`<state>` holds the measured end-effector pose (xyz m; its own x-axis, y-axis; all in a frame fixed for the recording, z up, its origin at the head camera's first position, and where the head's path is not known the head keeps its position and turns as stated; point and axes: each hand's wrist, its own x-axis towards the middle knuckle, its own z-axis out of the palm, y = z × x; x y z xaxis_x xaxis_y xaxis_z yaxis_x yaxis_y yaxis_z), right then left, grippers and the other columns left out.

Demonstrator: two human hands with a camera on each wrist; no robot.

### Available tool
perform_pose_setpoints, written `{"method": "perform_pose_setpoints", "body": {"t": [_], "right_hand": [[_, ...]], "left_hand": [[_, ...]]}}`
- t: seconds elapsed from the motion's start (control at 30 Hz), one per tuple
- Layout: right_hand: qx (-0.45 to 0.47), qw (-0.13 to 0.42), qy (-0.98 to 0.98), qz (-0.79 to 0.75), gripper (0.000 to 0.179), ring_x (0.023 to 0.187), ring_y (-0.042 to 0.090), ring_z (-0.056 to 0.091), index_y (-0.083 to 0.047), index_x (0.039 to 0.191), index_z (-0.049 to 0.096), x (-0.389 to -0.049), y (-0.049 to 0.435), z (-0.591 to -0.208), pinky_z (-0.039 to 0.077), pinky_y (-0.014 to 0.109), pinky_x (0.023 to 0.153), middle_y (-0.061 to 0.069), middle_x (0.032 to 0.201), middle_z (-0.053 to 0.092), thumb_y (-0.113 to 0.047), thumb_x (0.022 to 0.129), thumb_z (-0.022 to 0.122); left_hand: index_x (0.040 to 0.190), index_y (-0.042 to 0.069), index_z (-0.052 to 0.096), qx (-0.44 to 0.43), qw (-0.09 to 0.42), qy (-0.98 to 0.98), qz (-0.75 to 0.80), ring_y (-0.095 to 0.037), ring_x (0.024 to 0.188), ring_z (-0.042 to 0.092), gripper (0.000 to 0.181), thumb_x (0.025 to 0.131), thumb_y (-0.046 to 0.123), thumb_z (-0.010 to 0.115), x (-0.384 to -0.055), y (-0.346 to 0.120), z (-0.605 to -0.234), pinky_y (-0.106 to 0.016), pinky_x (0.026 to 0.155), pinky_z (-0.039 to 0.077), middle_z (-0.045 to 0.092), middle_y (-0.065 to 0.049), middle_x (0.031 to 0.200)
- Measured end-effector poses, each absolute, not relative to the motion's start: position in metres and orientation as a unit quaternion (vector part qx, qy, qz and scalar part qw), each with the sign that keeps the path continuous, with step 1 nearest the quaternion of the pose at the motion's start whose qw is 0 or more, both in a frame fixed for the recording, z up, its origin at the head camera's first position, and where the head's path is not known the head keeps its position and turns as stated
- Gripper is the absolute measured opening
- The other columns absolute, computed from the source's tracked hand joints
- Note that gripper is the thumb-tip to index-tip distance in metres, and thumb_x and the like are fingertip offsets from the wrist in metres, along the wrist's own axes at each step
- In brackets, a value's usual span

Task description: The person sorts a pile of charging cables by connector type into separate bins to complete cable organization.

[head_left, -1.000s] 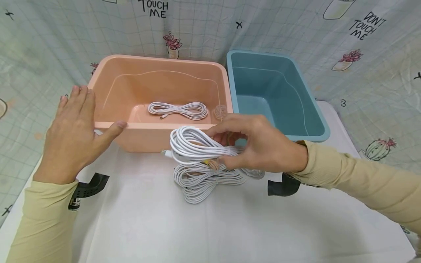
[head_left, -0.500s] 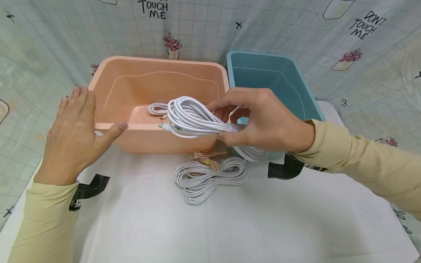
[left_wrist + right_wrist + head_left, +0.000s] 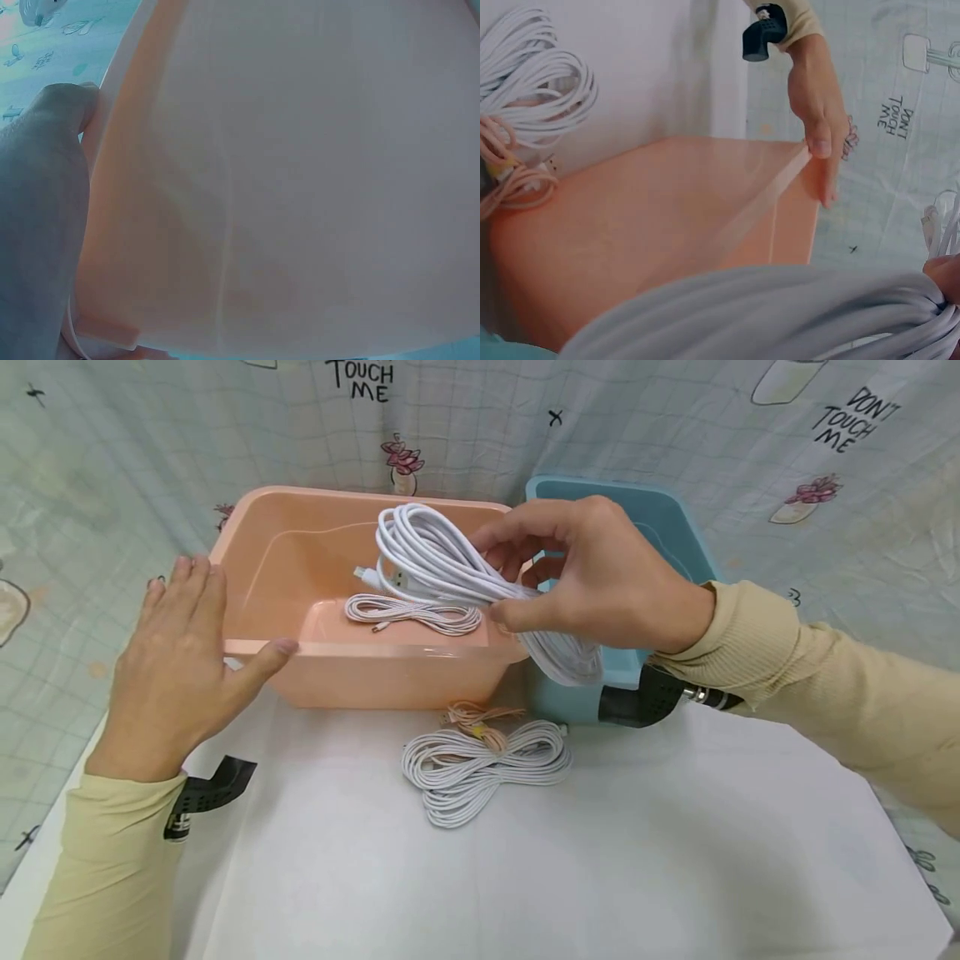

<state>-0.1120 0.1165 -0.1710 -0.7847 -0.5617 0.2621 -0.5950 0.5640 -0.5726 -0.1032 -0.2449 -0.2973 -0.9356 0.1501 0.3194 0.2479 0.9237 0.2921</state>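
My right hand point(image 3: 592, 572) pinches a thick coiled white cable point(image 3: 442, 556) between thumb and fingers, over the right part of the peach bin point(image 3: 360, 681). A plug end sticks out at the coil's left. Below it, inside the bin, lies a thinner bundled white cable point(image 3: 412, 612). My left hand point(image 3: 176, 668) rests with straight fingers on the bin's left side, its thumb along the front rim. In the right wrist view, the held white cable point(image 3: 765, 307) fills the lower part. The left wrist view shows mainly the peach bin's wall point(image 3: 300, 180).
A blue bin point(image 3: 607, 489) stands right of the peach one, partly behind my right hand. On the white table point(image 3: 480, 893), in front of the bins, lie another bundled white cable point(image 3: 457, 793) and a small peach cable point(image 3: 487, 727). A patterned cloth point(image 3: 480, 410) hangs behind.
My right hand has lifted the thick white cable up and away from the table, from in front of the peach bin to over it. The left hand has stayed on the bin.
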Motion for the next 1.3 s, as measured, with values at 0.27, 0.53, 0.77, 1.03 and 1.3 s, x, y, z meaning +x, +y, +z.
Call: {"method": "perform_pose_setpoints", "body": {"t": [0.27, 0.53, 0.77, 1.03, 1.3], "right_hand": [[0.319, 0.030, -0.884, 0.340, 0.043, 0.084, 0.004, 0.062, -0.011, 0.117, 0.069, -0.127, 0.111, -0.163, 0.059, 0.019, 0.078, -0.007, 0.096, 0.068, -0.008, 0.075, 0.079], [0.292, 0.044, -0.894, 0.338, 0.041, 0.085, 0.010, 0.058, -0.012, 0.117, 0.070, -0.147, 0.108, -0.160, 0.052, 0.018, 0.077, 0.001, 0.099, 0.066, -0.009, 0.078, 0.078], [0.270, 0.061, -0.898, 0.342, 0.042, 0.085, 0.011, 0.058, -0.013, 0.119, 0.069, -0.167, 0.107, -0.161, 0.050, 0.018, 0.076, -0.005, 0.095, 0.064, -0.012, 0.078, 0.078], [0.235, 0.048, -0.904, 0.354, 0.044, 0.090, 0.011, 0.056, -0.014, 0.121, 0.067, -0.188, 0.100, -0.166, 0.050, 0.018, 0.079, -0.006, 0.099, 0.061, -0.012, 0.079, 0.077], [0.225, 0.042, -0.910, 0.346, 0.046, 0.091, 0.010, 0.056, -0.015, 0.123, 0.065, -0.204, 0.094, -0.176, 0.052, 0.017, 0.082, -0.005, 0.101, 0.059, -0.014, 0.079, 0.078]], "left_hand": [[0.153, -0.004, 0.019, -0.101, 0.141, -0.970, -0.168, -0.040, 0.153, 0.010, 0.097, 0.090, 0.062, 0.051, -0.100, -0.240, -0.295, -0.050, 0.129, 0.002, 0.017, -0.026, 0.161], [0.153, -0.004, 0.018, -0.098, 0.140, -0.971, -0.166, -0.038, 0.154, 0.009, 0.098, 0.090, 0.064, 0.051, -0.098, -0.236, -0.295, -0.048, 0.129, 0.001, 0.015, -0.024, 0.162], [0.153, -0.004, 0.018, -0.104, 0.141, -0.969, -0.171, -0.037, 0.154, 0.009, 0.097, 0.090, 0.062, 0.051, -0.096, -0.232, -0.295, -0.047, 0.129, 0.001, 0.015, -0.024, 0.162], [0.153, -0.003, 0.019, -0.100, 0.142, -0.971, -0.165, -0.037, 0.154, 0.010, 0.097, 0.090, 0.062, 0.051, -0.097, -0.231, -0.294, -0.048, 0.129, 0.002, 0.016, -0.023, 0.162], [0.153, -0.004, 0.019, -0.102, 0.145, -0.969, -0.170, -0.037, 0.154, 0.010, 0.098, 0.089, 0.063, 0.053, -0.096, -0.227, -0.296, -0.048, 0.129, 0.002, 0.016, -0.022, 0.162]]}}
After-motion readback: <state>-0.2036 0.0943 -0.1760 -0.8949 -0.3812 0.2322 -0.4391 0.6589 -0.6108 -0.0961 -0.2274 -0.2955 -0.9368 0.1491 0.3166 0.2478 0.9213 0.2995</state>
